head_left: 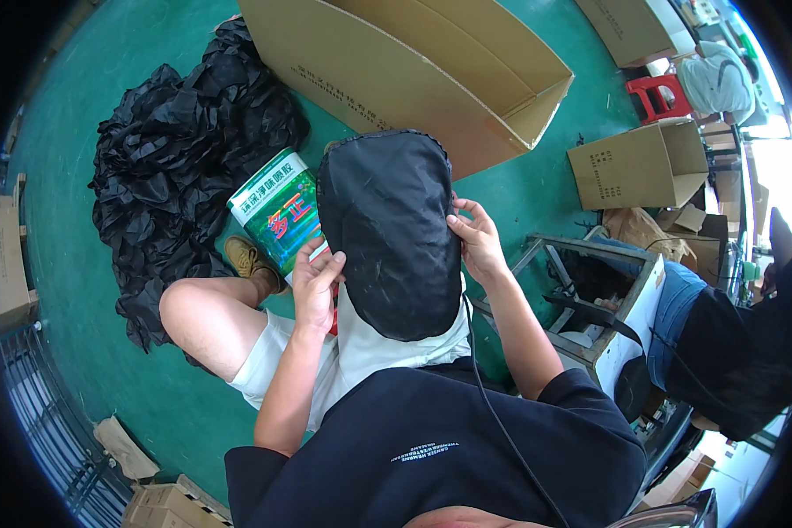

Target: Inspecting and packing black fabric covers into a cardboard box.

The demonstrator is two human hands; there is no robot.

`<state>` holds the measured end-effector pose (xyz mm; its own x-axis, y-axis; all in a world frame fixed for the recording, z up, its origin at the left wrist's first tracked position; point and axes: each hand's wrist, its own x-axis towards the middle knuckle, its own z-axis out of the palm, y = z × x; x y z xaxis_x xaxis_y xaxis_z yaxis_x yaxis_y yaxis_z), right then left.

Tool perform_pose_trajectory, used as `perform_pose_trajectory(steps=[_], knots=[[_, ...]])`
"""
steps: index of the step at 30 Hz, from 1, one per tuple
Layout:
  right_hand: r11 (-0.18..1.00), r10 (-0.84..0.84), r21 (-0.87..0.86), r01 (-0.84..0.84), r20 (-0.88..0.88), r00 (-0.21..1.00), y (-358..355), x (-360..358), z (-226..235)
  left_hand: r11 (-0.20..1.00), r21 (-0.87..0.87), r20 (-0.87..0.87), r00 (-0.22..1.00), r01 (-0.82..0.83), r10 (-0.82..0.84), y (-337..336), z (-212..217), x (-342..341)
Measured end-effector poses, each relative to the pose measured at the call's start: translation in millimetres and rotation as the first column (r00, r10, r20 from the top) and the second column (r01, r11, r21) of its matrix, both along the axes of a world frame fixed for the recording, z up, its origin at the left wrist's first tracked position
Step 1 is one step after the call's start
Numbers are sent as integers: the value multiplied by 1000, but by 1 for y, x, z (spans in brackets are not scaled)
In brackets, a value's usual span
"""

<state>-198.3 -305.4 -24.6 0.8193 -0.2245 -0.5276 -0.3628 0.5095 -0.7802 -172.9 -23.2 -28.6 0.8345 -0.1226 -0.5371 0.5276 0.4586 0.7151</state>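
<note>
Green floor (pixel 141 387) fills the background, and the person sits low on it with one bare knee raised. Beyond the left hand (pixel 314 283), further from the body, a green and white can (pixel 280 214) stands tilted on the floor, and a part of it is hidden behind the black fabric piece (pixel 389 231). Further to the outside of this hand lies a big heap of black material (pixel 185 150). Past both hands, a long open cardboard box (pixel 431 70) stretches across the floor. To the outside of the right hand (pixel 477 242) stands a smaller open carton (pixel 640 165), and nearer to this hand a grey metal machine frame (pixel 590 290) is placed, with another person sitting just behind it. A second person sits far away on a red stool (pixel 656 95). The black fabric piece is held upright between the two hands, over the lap, and it covers the view of the floor behind it. The left hand grips its left edge, with the fingers closed over the border and the thumb side toward the body. The right hand pinches the right edge with bent fingers, the forearm coming up from the lower right.
</note>
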Motion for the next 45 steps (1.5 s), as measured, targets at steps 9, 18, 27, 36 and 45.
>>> perform_pose_trajectory(steps=[9, 18, 27, 36, 45], knots=[[906, -32, -420, 46, 39, 999, -3, 5, 5, 999, -16, -6, 999, 43, -43, 2, -3, -17], [122, 318, -927, 353, 374, 871, 45, 43, 84, 995, -6, -2, 995, 102, -102, 5, -3, -21], [17, 546, -997, 79, 75, 834, 70, 49, 57, 995, -51, -25, 996, 88, -90, 6, -10, -21], [11, 543, -996, 92, 83, 836, 71, 50, 55, 998, -41, -119, 992, 45, -50, 17, -13, -14], [-12, 524, -998, 56, 41, 851, 66, 48, 58, 902, 365, 381, 921, -231, 82, 109, 34, 133]])
